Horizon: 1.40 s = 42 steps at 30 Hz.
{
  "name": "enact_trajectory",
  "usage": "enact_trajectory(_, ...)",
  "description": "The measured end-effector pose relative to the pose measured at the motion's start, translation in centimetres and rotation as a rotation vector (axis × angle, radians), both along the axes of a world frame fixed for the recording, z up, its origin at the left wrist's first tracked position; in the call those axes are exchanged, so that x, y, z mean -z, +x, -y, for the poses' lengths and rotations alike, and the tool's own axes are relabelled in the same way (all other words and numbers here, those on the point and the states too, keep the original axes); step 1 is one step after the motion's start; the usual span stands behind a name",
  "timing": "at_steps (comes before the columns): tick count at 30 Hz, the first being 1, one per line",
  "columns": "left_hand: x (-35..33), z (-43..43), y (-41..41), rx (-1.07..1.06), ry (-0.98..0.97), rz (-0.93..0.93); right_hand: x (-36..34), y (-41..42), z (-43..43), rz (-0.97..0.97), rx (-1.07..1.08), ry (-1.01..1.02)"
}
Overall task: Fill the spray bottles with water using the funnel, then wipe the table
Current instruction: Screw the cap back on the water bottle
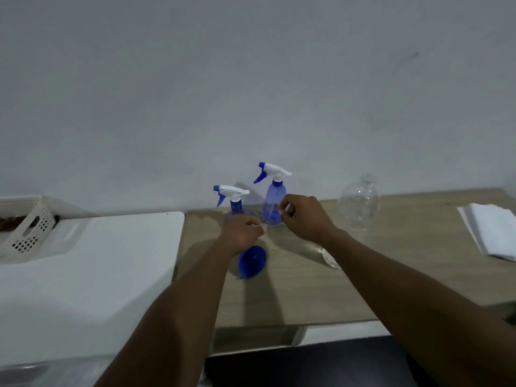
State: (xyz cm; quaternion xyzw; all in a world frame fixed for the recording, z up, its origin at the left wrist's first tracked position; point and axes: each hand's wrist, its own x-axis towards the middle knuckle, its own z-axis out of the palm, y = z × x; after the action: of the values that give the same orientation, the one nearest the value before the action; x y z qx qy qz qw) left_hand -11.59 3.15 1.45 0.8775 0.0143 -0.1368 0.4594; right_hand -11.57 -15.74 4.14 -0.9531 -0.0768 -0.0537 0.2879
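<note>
Wooden table (pixel 391 275), matte pale grain, against a plain wall; white smooth counter (pixel 83 261) butts its left edge, perforated white basket (pixel 25 224) at that counter's far corner.

Clear ribbed water bottle (pixel 358 202) upright at the back right, uncapped as far as can be told; contents not readable. Folded white cloth (pixel 491 230) at the far right edge, untouched.

Two translucent blue spray bottles, both upright with trigger heads on: taller one (pixel 275 202) behind, shorter one (pixel 234 205) in front-left. Blue plastic funnel (pixel 252 261), conical, on the table just below the left hand.

Left hand (pixel 241 233) curled at the shorter bottle's base, right hand (pixel 301 216) curled by the taller one's body; whether either actually grips, cannot tell.

Risks, as judged: light empty bottles tip easily if knocked; unscrewing one-handed could topple a bottle; a forearm sweep could catch the funnel or the small clear object (pixel 331 259) under the right forearm
</note>
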Motion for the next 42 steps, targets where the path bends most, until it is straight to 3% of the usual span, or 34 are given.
enact_trajectory(6,1.4,5.4,-1.3,0.119,-0.025,-0.023,1.9,-4.2,5.6,-0.07,0.057,-0.017)
enact_trajectory(18,3.2,7.1,-2.4,0.076,0.063,0.057,5.1,-7.4,9.4,-0.188,0.14,0.007)
enact_trajectory(23,4.4,9.9,-2.6,0.145,0.047,0.021,6.7,-8.9,12.7,-0.237,0.232,-0.043)
enact_trajectory(31,3.9,16.0,-1.9,0.163,-0.01,0.119,10.0,-10.0,21.5,-0.303,0.433,-0.186)
enact_trajectory(42,4.9,19.8,-1.0,0.021,-0.105,0.13,14.4,-9.0,26.0,-0.467,0.238,-0.287)
